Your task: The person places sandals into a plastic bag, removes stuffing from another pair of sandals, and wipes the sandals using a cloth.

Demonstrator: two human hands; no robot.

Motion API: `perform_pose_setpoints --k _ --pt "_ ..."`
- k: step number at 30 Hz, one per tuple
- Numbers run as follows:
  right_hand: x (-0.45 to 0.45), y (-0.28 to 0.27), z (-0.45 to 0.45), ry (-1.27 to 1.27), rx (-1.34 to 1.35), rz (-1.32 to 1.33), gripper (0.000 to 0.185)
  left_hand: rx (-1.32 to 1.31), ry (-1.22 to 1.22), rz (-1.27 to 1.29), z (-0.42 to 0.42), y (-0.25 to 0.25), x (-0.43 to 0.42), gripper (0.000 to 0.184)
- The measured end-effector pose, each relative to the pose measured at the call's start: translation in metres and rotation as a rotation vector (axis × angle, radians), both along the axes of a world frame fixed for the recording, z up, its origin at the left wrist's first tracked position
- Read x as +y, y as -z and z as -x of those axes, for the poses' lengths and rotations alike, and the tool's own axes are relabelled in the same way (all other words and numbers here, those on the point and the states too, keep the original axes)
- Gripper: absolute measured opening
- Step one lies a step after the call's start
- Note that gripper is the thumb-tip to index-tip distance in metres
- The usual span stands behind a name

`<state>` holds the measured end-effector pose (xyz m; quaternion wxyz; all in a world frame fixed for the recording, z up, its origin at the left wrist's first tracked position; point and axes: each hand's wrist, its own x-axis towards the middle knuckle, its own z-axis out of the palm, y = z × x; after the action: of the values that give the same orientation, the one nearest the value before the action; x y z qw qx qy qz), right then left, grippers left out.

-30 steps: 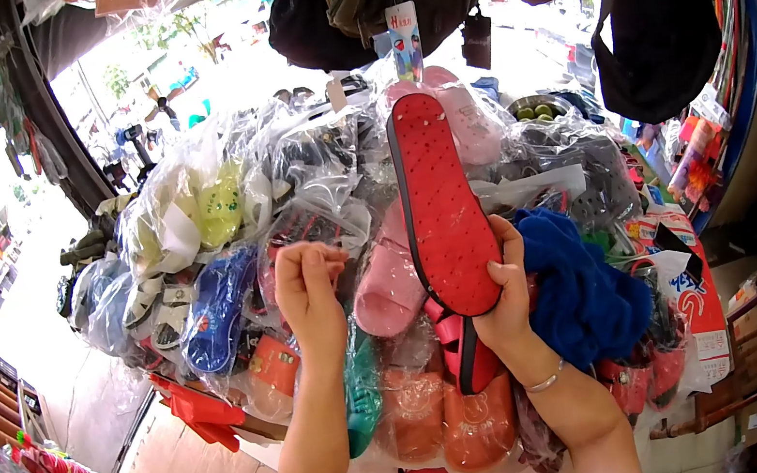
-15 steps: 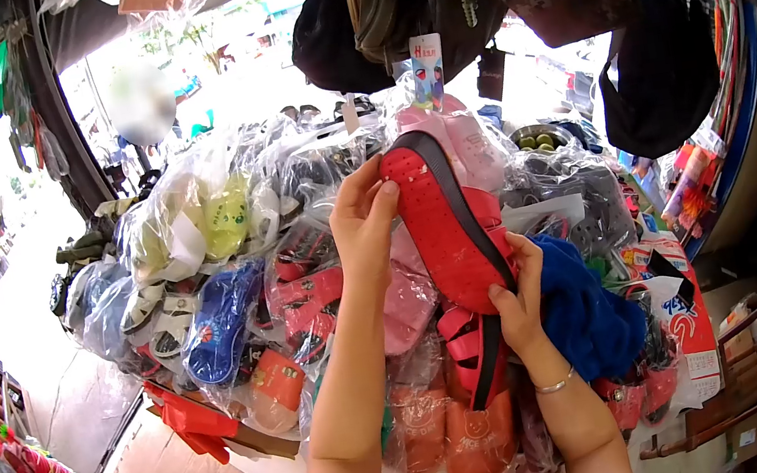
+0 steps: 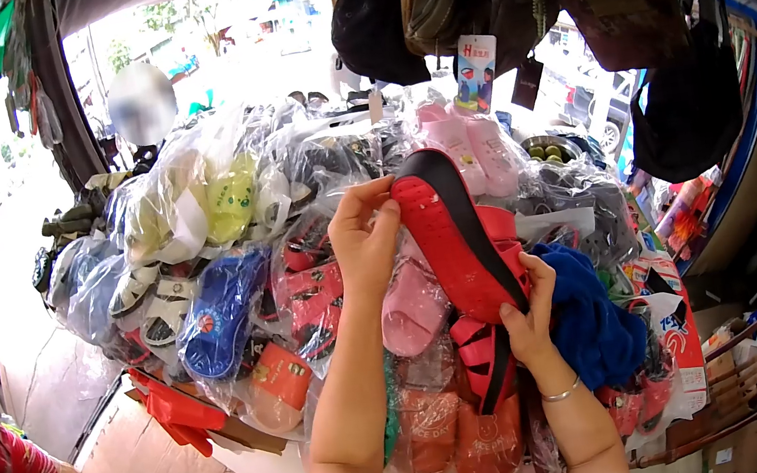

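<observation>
A red sandal (image 3: pixel 459 239) with a black midsole is held up over the pile, its red underside turned towards me. My left hand (image 3: pixel 367 238) pinches its upper end between thumb and fingers. At the lower end, my right hand (image 3: pixel 531 312) grips the same sandal, thumb on the underside. Just below my right hand is a second red-and-black sandal (image 3: pixel 483 358); I cannot tell whether it is held or lying. Around them are pink clogs (image 3: pixel 468 150), a pink slipper (image 3: pixel 413 308), brown slippers (image 3: pixel 487 440) and a blue cloth (image 3: pixel 595 312).
Plastic-wrapped footwear covers the stall, including a blue slipper (image 3: pixel 226 313) and yellow-green slippers (image 3: pixel 231 200). Dark bags (image 3: pixel 380 16) hang overhead, with a black bag (image 3: pixel 684 83) lower at right. A red plastic bag (image 3: pixel 174 409) hangs off the front left edge. A wooden rack (image 3: pixel 734 389) stands at right.
My view has shifted, so the hanging bags appear further right. The held sandal has tilted slightly, showing more of its black side. Both hands keep their hold.
</observation>
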<state>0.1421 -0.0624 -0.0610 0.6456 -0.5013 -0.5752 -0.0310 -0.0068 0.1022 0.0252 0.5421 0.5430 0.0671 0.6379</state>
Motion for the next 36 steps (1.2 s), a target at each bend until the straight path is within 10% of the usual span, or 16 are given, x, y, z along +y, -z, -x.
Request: perform_pose_setpoints --k 36 --pt "-0.001 0.008 -0.002 -0.036 -0.006 -0.084 0.063 0.222 -0.262 -0.250 0.005 -0.017 -0.032 0.036"
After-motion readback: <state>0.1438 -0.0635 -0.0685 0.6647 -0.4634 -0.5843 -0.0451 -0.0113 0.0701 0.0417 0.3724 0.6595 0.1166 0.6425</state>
